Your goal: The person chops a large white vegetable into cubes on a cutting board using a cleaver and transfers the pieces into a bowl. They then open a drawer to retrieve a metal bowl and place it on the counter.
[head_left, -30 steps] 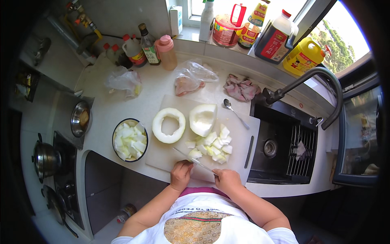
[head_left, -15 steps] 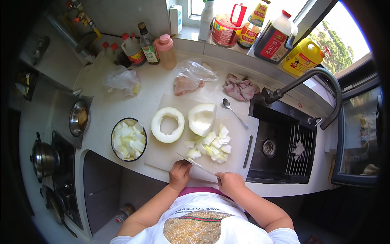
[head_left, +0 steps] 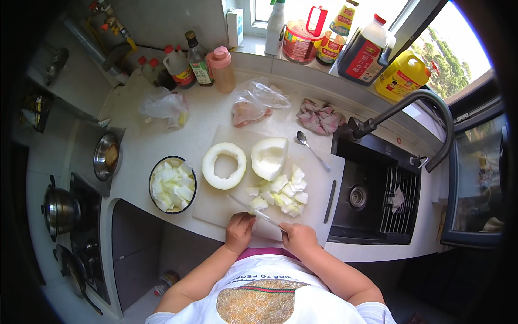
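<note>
Knife [head_left: 256, 210] is in the right hand [head_left: 300, 238]; I have that grip clenched round the handle. Blade slants over the cutting board [head_left: 213, 209] near the table [head_left: 143, 186]'s near edge, tip toward the board's left side. Left hand [head_left: 239, 231] is at the board's near edge, fingers curled, just beside the blade. I can't tell if that grip is clenched on anything; fingertips are hidden from me.

Cut pieces [head_left: 288, 193] sit loose on the board, right of middle, just beyond the blade. Pale melon ring [head_left: 209, 168] lies flat near the board's left edge. Hollowed melon chunk [head_left: 270, 159] is right of the ring, toward the board's far edge, opening up. Dark-rimmed bowl [head_left: 196, 186] stands left of the board, near the table's near edge, heaped with similar pieces.

Spoon [head_left: 315, 153] lies by the board's far-right corner. Crumpled cloth [head_left: 320, 117] and plastic bag [head_left: 253, 109] sit toward the table's far edge. Black sink [head_left: 345, 210] is right of the board.
</note>
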A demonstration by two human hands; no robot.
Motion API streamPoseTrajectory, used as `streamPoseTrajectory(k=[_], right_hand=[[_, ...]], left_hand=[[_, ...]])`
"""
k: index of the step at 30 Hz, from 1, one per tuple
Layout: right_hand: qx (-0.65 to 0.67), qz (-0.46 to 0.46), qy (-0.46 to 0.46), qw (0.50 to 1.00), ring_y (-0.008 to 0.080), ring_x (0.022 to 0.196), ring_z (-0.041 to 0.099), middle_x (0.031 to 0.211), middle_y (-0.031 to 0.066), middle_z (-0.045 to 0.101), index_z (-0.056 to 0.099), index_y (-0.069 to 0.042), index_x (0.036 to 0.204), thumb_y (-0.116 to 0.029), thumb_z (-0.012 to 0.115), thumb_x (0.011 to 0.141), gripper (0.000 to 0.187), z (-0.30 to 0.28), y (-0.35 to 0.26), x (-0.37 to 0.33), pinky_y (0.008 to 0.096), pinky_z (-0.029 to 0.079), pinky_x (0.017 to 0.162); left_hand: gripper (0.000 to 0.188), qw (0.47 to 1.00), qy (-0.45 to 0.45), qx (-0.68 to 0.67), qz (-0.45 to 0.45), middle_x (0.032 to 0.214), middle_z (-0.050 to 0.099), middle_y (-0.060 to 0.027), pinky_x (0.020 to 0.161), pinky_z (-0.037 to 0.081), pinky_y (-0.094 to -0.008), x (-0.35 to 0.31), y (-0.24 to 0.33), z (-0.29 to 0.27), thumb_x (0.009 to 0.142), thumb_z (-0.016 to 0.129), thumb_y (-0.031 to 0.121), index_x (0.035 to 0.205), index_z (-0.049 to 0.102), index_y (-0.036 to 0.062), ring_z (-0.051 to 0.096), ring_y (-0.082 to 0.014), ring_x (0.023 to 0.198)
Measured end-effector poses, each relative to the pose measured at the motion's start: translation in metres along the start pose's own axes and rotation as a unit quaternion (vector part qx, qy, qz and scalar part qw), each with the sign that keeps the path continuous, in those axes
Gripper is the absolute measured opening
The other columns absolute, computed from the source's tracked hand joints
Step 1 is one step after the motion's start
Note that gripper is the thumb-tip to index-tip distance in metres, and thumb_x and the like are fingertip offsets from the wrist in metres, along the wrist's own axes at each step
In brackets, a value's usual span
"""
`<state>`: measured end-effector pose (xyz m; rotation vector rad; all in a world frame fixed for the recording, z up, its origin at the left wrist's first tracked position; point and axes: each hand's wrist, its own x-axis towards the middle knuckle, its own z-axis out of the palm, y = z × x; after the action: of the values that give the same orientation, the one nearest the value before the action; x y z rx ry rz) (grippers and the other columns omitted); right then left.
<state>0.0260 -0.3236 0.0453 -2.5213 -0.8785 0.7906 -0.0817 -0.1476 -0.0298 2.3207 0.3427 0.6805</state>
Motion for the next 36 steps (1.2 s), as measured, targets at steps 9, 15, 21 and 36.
streamPoseTrajectory(k=[9, 15, 21, 36], right_hand=[[-0.053, -0.003, -0.069, 0.996, 0.0333, 0.074, 0.067, 0.082, 0.0142, 0.069, 0.071, -0.014, 0.107, -0.017, 0.059, 0.084, 0.027, -0.031, 0.007, -0.027, 0.0459, 0.053, 0.069], [-0.072, 0.019, -0.09, 0.993, 0.0331, 0.075, 0.067, 0.083, 0.0135, 0.07, 0.071, -0.016, 0.107, -0.018, 0.057, 0.085, 0.027, -0.024, -0.004, -0.015, 0.0453, 0.054, 0.07], [-0.075, 0.021, -0.115, 0.99, 0.0339, 0.077, 0.067, 0.084, 0.0141, 0.07, 0.071, -0.018, 0.107, -0.02, 0.057, 0.084, 0.027, 0.01, -0.008, 0.025, 0.0458, 0.053, 0.069], [-0.046, 0.001, -0.051, 0.998, 0.0338, 0.073, 0.066, 0.08, 0.0141, 0.068, 0.071, -0.014, 0.106, -0.015, 0.059, 0.083, 0.026, -0.028, 0.0, -0.028, 0.046, 0.053, 0.068]], left_hand=[[0.015, 1.0, -0.013, -0.008, -0.016, 0.088, 0.063, -0.0144, 0.07, 0.052, -0.0415, 0.0, 0.0, -0.001, 0.074, 0.068, -0.001, 0.089, 0.066, 0.0034, 0.061, -0.0351, 0.081], [0.017, 1.0, -0.01, 0.001, -0.013, 0.09, 0.065, -0.0123, 0.07, 0.052, -0.0406, -0.005, -0.002, 0.0, 0.074, 0.069, -0.001, 0.09, 0.067, 0.0046, 0.062, -0.0327, 0.083], [0.016, 1.0, -0.012, -0.005, -0.019, 0.09, 0.065, -0.0103, 0.071, 0.052, -0.04, -0.003, 0.002, -0.001, 0.074, 0.068, -0.001, 0.089, 0.069, 0.0059, 0.063, -0.0314, 0.082], [0.017, 1.0, -0.009, 0.007, -0.014, 0.09, 0.064, -0.0111, 0.071, 0.053, -0.04, -0.001, -0.002, 0.004, 0.072, 0.069, -0.002, 0.088, 0.068, 0.0054, 0.062, -0.032, 0.084]])
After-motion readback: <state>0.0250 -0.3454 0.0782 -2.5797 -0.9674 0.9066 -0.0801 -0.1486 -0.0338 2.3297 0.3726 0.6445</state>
